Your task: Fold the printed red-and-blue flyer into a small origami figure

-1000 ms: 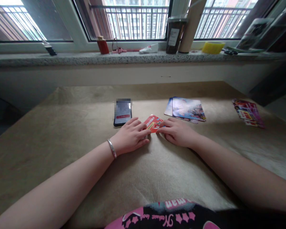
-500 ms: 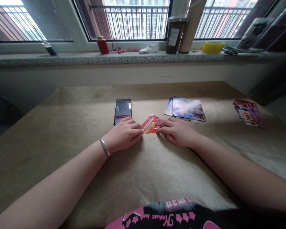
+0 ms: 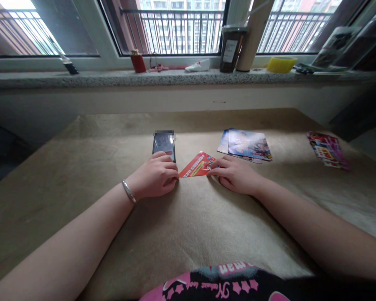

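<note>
A red folded paper leaflet (image 3: 196, 165) lies on the tan table (image 3: 81, 167) between my hands, showing as a triangle. My left hand (image 3: 155, 179), with a silver bracelet on its wrist, has curled fingers pressing the leaflet's left tip. My right hand (image 3: 233, 175) pinches the leaflet's right corner with thumb and fingers. A black phone (image 3: 164, 145) lies just beyond my left hand, partly hidden by the knuckles.
A small stack of blue picture cards (image 3: 247, 144) lies right of the leaflet. A pink printed leaflet (image 3: 327, 149) sits at the far right. The window sill (image 3: 113, 77) holds a red cup, a dark jar, a yellow tape roll and clutter.
My left hand has slid left along the red leaflet, and more of the paper now shows as a longer triangle. My right hand has stayed put.
</note>
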Demonstrator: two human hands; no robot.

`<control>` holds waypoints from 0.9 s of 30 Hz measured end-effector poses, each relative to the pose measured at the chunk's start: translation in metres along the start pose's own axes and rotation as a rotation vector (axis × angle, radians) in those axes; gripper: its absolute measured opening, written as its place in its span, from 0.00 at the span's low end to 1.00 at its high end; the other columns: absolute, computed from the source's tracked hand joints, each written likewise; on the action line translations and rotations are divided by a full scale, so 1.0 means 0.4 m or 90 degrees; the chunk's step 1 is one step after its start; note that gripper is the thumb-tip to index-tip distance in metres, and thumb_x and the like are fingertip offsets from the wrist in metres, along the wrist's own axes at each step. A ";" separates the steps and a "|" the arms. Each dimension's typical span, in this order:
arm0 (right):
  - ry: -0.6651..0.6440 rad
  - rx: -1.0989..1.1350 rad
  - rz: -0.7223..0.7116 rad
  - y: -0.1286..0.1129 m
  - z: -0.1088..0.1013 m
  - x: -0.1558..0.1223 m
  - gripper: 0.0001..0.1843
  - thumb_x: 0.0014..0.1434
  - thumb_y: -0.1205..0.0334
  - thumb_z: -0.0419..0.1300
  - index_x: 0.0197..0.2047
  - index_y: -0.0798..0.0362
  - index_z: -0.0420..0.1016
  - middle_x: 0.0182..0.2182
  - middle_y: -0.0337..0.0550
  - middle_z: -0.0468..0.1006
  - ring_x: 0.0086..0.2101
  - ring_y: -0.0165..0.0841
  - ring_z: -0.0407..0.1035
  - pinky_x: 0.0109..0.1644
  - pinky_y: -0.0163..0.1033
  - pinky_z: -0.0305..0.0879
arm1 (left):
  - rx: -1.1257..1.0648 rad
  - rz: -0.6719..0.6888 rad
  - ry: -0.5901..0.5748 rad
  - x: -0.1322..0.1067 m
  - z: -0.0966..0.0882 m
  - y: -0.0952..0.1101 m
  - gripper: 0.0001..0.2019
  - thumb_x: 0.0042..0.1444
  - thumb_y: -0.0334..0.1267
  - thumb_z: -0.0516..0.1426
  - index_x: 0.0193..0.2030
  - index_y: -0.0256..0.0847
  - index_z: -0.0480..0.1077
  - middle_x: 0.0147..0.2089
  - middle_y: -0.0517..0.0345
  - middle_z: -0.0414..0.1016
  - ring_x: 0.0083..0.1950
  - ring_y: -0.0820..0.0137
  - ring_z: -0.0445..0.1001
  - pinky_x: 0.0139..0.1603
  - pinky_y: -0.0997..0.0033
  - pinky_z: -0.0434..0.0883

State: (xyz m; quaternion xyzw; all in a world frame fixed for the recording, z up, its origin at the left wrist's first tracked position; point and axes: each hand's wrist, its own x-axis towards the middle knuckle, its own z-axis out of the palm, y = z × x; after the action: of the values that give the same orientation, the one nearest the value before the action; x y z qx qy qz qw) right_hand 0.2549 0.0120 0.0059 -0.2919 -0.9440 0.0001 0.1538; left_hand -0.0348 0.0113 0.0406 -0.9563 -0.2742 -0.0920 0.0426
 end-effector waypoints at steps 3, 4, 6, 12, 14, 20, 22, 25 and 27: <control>-0.002 0.002 0.000 0.001 0.001 -0.001 0.18 0.57 0.71 0.50 0.47 0.50 0.75 0.46 0.45 0.75 0.41 0.37 0.63 0.43 0.42 0.61 | -0.019 0.001 -0.014 -0.003 0.001 -0.008 0.10 0.54 0.33 0.52 0.35 0.44 0.76 0.34 0.60 0.76 0.39 0.70 0.70 0.47 0.66 0.64; -0.001 0.004 -0.001 0.001 0.001 -0.001 0.18 0.57 0.71 0.50 0.47 0.50 0.75 0.46 0.46 0.75 0.40 0.36 0.63 0.43 0.42 0.61 | -0.026 -0.001 -0.020 -0.004 0.001 -0.010 0.10 0.54 0.33 0.52 0.35 0.44 0.76 0.35 0.59 0.76 0.39 0.70 0.70 0.47 0.66 0.64; 0.003 0.006 -0.002 0.001 0.001 -0.002 0.18 0.57 0.71 0.50 0.47 0.50 0.75 0.46 0.46 0.75 0.40 0.36 0.63 0.43 0.42 0.61 | -0.038 -0.004 -0.035 -0.006 -0.003 -0.016 0.11 0.52 0.32 0.53 0.36 0.45 0.76 0.35 0.59 0.76 0.39 0.70 0.70 0.46 0.67 0.65; -0.001 0.007 0.002 0.001 0.001 -0.002 0.18 0.57 0.71 0.50 0.46 0.50 0.75 0.46 0.46 0.75 0.40 0.36 0.62 0.43 0.42 0.61 | -0.056 -0.002 -0.071 -0.021 -0.021 -0.039 0.13 0.49 0.31 0.53 0.36 0.48 0.76 0.36 0.61 0.76 0.39 0.69 0.71 0.45 0.67 0.66; -0.001 0.008 0.004 -0.001 0.000 -0.001 0.18 0.57 0.71 0.50 0.46 0.50 0.75 0.46 0.47 0.75 0.40 0.36 0.62 0.43 0.42 0.61 | -0.069 0.000 -0.074 -0.025 -0.023 -0.043 0.13 0.50 0.30 0.53 0.36 0.48 0.76 0.36 0.61 0.76 0.39 0.70 0.71 0.44 0.68 0.66; -0.002 -0.012 -0.004 -0.005 -0.006 0.001 0.17 0.58 0.70 0.50 0.46 0.50 0.75 0.45 0.47 0.75 0.39 0.36 0.62 0.42 0.42 0.62 | -0.090 -0.071 -0.103 -0.017 -0.028 -0.015 0.10 0.55 0.33 0.51 0.31 0.42 0.75 0.38 0.59 0.75 0.36 0.72 0.72 0.41 0.72 0.69; -0.014 -0.035 -0.008 -0.007 -0.006 0.002 0.17 0.58 0.69 0.50 0.47 0.50 0.75 0.46 0.47 0.75 0.39 0.37 0.62 0.43 0.43 0.62 | -0.077 -0.102 -0.086 -0.006 -0.025 0.009 0.10 0.57 0.33 0.50 0.36 0.41 0.74 0.42 0.56 0.75 0.37 0.71 0.72 0.39 0.71 0.69; -0.038 -0.069 -0.016 -0.012 -0.004 0.003 0.19 0.60 0.67 0.50 0.53 0.49 0.71 0.48 0.49 0.73 0.42 0.39 0.63 0.44 0.45 0.63 | -0.082 -0.052 -0.042 0.016 -0.005 0.051 0.15 0.60 0.35 0.49 0.52 0.42 0.69 0.52 0.53 0.72 0.49 0.66 0.70 0.51 0.64 0.68; -0.042 -0.078 -0.023 -0.016 0.000 0.005 0.22 0.62 0.65 0.50 0.58 0.47 0.67 0.49 0.50 0.72 0.44 0.40 0.63 0.45 0.46 0.63 | -0.069 -0.040 -0.035 0.029 0.017 0.077 0.17 0.60 0.36 0.50 0.56 0.43 0.66 0.54 0.54 0.71 0.51 0.64 0.68 0.55 0.60 0.66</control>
State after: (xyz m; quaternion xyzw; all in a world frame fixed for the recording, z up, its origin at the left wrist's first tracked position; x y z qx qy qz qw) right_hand 0.2498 0.0078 0.0072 -0.2833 -0.9520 -0.0508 0.1042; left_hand -0.0078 -0.0077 0.0353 -0.9502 -0.3001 -0.0822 -0.0198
